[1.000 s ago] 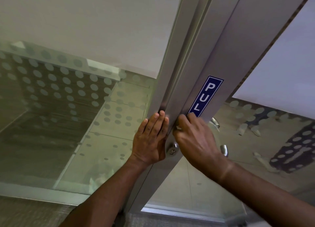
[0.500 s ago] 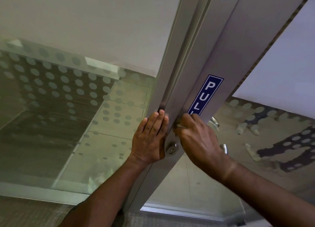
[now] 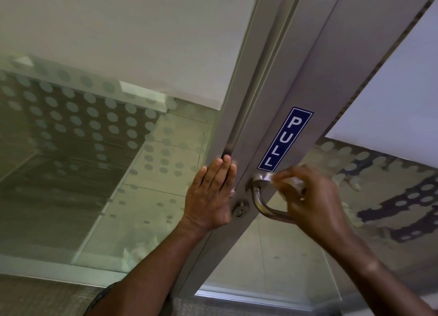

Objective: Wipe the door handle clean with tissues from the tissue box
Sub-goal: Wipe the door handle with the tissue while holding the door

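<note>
The door frame [image 3: 265, 116] is steadied by the flat, straight-fingered left hand [image 3: 211, 194] while a tissue [image 3: 272, 177] is pinched against the door handle [image 3: 260, 204] by the right hand [image 3: 312, 201] for wiping.

**Colours and Patterns at the Door**

I see a door frame [image 3: 315, 83] in matt silver-grey aluminium. On it I read a sign [image 3: 285, 139]: deep blue ground, white capital letters "PULL", thin white inner border. The door handle [image 3: 262, 203] is polished chrome with dark reflections. The tissue [image 3: 295, 180] is white. The keyhole cylinder [image 3: 240, 209] is dull silver. The glass panel [image 3: 94, 149] left of the frame is green-tinted and carries rows of frosted pale-grey dots below a plain off-white frosted band. The right-hand glass [image 3: 391, 178] repeats the dots, with dark navy blotches behind them.
</note>
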The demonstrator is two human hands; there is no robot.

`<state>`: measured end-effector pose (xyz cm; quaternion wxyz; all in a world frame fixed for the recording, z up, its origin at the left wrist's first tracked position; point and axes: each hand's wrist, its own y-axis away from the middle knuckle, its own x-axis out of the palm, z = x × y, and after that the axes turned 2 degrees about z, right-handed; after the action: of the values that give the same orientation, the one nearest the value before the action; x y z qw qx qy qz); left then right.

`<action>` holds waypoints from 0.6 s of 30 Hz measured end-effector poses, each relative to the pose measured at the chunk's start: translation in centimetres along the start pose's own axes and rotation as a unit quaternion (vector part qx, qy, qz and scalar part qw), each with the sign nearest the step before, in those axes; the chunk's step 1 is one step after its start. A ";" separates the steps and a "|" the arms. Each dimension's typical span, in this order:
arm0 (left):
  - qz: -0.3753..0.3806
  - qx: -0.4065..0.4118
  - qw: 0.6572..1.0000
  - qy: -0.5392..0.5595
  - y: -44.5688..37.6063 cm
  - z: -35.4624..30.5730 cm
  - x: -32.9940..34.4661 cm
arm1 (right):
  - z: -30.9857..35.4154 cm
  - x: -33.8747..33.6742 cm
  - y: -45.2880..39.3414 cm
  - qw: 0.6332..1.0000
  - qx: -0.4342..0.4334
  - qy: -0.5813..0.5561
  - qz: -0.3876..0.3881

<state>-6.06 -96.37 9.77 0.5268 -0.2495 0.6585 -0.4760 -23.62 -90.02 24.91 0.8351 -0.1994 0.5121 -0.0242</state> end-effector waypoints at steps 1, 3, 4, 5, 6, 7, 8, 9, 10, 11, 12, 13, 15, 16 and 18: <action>-0.001 0.002 1.000 0.001 0.0 0.0 0.0 | -0.3 -0.7 0.0 0.996 0.044 -0.077 -0.001; -0.004 0.003 1.000 0.000 0.1 0.1 0.1 | -1.1 -1.5 0.2 0.979 0.098 -0.180 0.015; -0.005 0.003 1.000 0.000 0.0 0.1 0.2 | -1.5 -1.7 0.3 0.975 0.104 -0.196 0.022; -0.008 0.002 1.000 -0.002 0.0 0.1 0.2 | -1.9 -1.6 0.4 0.977 0.099 -0.185 0.031; -0.010 0.002 1.000 -0.002 0.0 0.0 0.2 | -2.2 -1.5 0.7 0.981 0.091 -0.165 0.039; -0.010 0.002 1.000 -0.002 0.0 0.0 0.2 | -2.4 -1.4 0.8 0.984 0.092 -0.150 0.042; -0.010 0.003 1.000 -0.001 0.0 0.0 0.2 | -2.5 -1.2 0.9 0.982 0.097 -0.154 0.042; -0.009 0.004 1.000 -0.001 0.1 0.0 0.2 | -2.4 -1.1 0.9 0.979 0.102 -0.169 0.042; -0.007 0.004 1.000 0.000 0.1 0.0 0.2 | -2.1 -1.1 0.9 0.976 0.105 -0.188 0.046; -0.005 0.004 1.000 0.000 0.1 0.0 0.2 | -1.9 -0.9 0.9 0.975 0.103 -0.192 0.049; -0.003 0.004 1.000 0.000 0.0 0.0 0.2 | -1.6 -0.8 0.9 0.977 0.099 -0.184 0.051; -0.003 0.004 1.000 -0.001 0.0 0.0 0.2 | -1.5 -0.5 0.9 0.982 0.091 -0.157 0.048; -0.001 0.004 1.000 -0.001 0.0 0.1 0.2 | -1.1 0.0 1.0 0.992 0.066 -0.099 0.029; 0.001 0.005 1.000 0.000 0.1 0.1 0.2 | -1.0 0.3 1.2 0.996 0.047 -0.079 0.017; 0.002 0.005 1.000 0.001 0.1 0.1 0.2 | -0.9 0.8 1.4 0.999 0.005 -0.051 -0.013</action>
<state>-6.05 -96.49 9.64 0.5284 -0.2445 0.6573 -0.4785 -24.22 -89.22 23.34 0.8610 -0.2027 0.4657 -0.0273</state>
